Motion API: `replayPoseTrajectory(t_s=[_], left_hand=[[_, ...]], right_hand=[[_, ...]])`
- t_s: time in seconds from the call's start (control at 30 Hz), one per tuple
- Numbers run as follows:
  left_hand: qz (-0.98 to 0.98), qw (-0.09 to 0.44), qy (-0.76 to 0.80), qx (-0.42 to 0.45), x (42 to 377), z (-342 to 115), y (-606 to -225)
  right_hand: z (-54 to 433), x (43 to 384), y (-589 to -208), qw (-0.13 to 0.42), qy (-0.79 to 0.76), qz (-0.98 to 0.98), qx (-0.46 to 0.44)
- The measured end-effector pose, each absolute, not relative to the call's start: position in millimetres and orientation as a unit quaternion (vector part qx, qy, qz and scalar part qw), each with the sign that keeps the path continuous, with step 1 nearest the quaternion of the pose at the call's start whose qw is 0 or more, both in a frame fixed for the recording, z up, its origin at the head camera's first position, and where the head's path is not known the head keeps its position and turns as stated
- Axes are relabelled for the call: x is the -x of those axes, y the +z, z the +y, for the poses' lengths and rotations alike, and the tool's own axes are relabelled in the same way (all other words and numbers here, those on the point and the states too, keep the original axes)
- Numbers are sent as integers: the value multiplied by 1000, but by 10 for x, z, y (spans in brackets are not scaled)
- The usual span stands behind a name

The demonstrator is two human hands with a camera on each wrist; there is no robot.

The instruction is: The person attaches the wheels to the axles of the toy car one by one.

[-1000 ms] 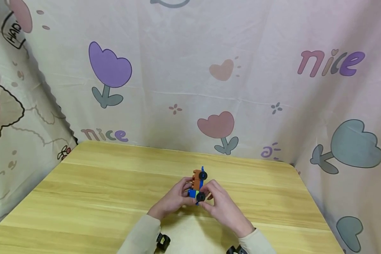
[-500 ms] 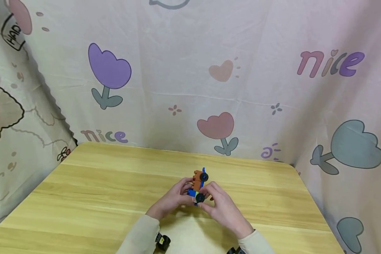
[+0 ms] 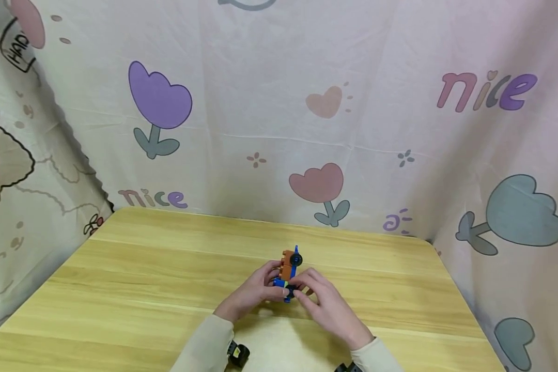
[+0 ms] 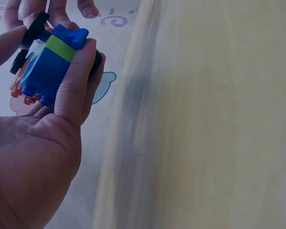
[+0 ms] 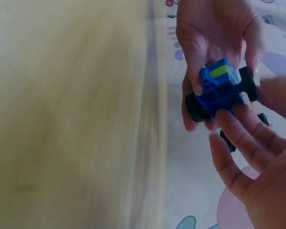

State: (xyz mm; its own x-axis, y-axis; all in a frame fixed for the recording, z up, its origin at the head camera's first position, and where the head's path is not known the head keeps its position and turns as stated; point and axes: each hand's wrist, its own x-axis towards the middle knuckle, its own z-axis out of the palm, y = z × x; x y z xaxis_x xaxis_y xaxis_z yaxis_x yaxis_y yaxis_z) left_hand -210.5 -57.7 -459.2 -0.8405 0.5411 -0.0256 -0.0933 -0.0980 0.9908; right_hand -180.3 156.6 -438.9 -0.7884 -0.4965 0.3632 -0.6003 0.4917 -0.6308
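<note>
My left hand (image 3: 256, 291) holds a toy car (image 3: 286, 271) made of building bricks, with orange, blue and lime-green parts. In the left wrist view the thumb of that hand lies along the car's blue end (image 4: 45, 71). My right hand (image 3: 330, 307) pinches a black wheel (image 5: 248, 84) at the near end of the car. That wheel stands out from the blue body on a short blue axle (image 4: 44, 36). Other fingers of the right hand touch the blue underside in the right wrist view. Another black wheel (image 3: 296, 259) sits at the car's far end.
A wood-grain table (image 3: 144, 289) lies under both hands. Behind it hangs a pale curtain (image 3: 242, 93) printed with flowers and words. Black wrist devices (image 3: 238, 355) show by the sleeves.
The near wheel has turned from facing the head camera to being mostly covered by the right fingers. The car has tilted slightly; both hands stay in nearly the same place.
</note>
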Motion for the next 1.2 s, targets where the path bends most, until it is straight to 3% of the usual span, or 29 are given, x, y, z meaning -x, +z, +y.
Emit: replayPoseTrajectory(t_s=[0.3, 0.67, 0.93, 1.2], left_hand=[[625, 221, 728, -175, 2099, -597, -4602], [593, 230, 750, -180, 2090, -603, -4550], [597, 226, 746, -189, 2105, -594, -4555], [599, 221, 743, -200, 2113, -577, -4559]], right_hand=[[1519, 1791, -4405, -6, 448, -859, -248], [1502, 1803, -4351, -18, 465, -852, -241], [1497, 1778, -4371, -69, 538, -815, -205], [1477, 1796, -4351, -83, 579, -788, -193]])
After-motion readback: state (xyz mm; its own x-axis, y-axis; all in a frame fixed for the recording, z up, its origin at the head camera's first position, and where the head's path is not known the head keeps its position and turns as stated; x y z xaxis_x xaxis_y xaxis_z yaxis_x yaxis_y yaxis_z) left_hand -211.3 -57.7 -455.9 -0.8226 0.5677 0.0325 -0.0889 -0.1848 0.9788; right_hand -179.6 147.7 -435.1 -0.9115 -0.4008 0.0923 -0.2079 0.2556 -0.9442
